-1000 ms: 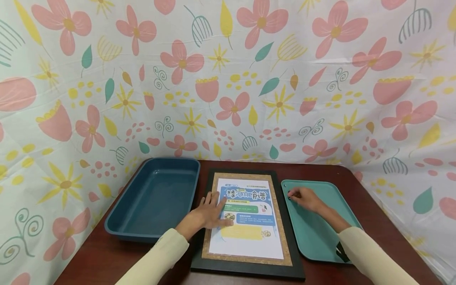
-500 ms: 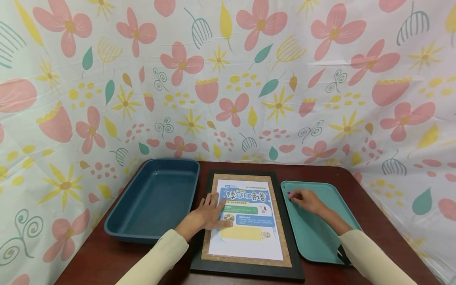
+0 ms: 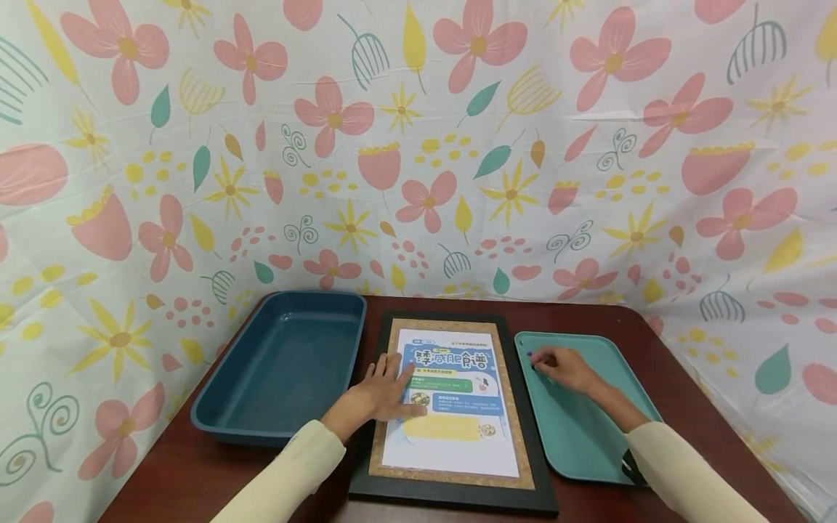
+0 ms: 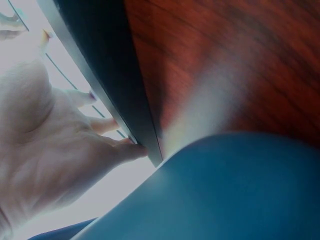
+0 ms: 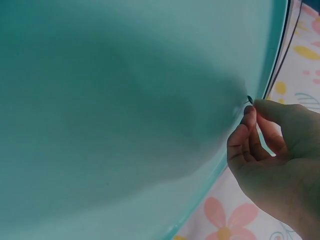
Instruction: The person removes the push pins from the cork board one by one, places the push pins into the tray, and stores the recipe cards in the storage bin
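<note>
My left hand (image 3: pixel 386 392) lies spread over the left side of a printed sheet (image 3: pixel 458 454) with blue, green and yellow blocks. That sheet lies on a cork board (image 3: pixel 528 476) in a black frame (image 3: pixel 458 496). In the left wrist view the fingers (image 4: pixel 75 97) stretch out beside the frame's dark edge. Over the left part of a teal tray (image 3: pixel 582 443), my right hand (image 3: pixel 565 369) pinches a small dark pushpin (image 5: pixel 250 100) between thumb and forefinger. Its other fingers are curled in. A tiny purple dot (image 3: pixel 530 354) shows at those fingertips in the head view.
A deep blue rectangular pan (image 3: pixel 281 370) stands left of the board, close to my left forearm. Part of a black object (image 3: pixel 633 468) shows by my right cuff. Brown tabletop (image 3: pixel 562 312) runs behind the board and tray, up to a flowered cloth (image 3: pixel 418 145).
The right hand has shifted very slightly at the tray's left side, and the purple dot now shows beside its fingertips. My left hand stays put on the sheet.
</note>
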The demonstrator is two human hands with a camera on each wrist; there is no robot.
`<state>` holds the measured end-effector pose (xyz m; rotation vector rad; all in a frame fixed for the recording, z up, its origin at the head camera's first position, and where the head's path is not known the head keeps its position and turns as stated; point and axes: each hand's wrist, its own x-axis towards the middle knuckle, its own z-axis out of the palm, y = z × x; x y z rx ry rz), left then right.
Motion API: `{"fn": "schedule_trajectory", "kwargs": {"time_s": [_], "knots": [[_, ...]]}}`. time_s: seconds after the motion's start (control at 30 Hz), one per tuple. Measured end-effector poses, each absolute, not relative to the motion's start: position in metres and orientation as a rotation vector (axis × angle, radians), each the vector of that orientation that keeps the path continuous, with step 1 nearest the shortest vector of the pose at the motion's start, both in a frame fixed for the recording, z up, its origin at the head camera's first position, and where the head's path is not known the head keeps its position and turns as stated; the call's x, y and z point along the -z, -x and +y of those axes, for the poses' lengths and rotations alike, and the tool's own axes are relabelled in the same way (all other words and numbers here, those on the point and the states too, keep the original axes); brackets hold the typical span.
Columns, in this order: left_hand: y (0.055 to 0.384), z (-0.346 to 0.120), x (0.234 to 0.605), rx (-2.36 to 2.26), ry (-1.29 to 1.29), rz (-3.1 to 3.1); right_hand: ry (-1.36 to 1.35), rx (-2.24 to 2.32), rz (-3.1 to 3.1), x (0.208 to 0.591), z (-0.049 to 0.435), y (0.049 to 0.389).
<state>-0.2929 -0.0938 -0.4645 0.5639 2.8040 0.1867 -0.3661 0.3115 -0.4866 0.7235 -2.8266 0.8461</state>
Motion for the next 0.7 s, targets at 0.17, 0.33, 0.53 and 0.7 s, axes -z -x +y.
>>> {"fn": "schedule_trajectory", "kwargs": {"time_s": [0.17,0.33,0.53,0.7], "knots": [[0.294,-0.095,0.465,-0.204,-0.565,2.800,-0.742,-0.853,-2.820,0.484,0.309,0.366],[0.295,-0.095,0.465,-0.215,-0.567,2.802,-0.767,-0.843,-2.819,0.483,0.305,0.367],[0.294,-0.095,0.463,-0.200,-0.564,2.799,-0.765,-0.850,-2.827,0.483,0.297,0.368],[0.295,-0.094,0.464,-0.191,-0.565,2.805,-0.774,-0.878,-2.835,0.482,0.287,0.367]]}}
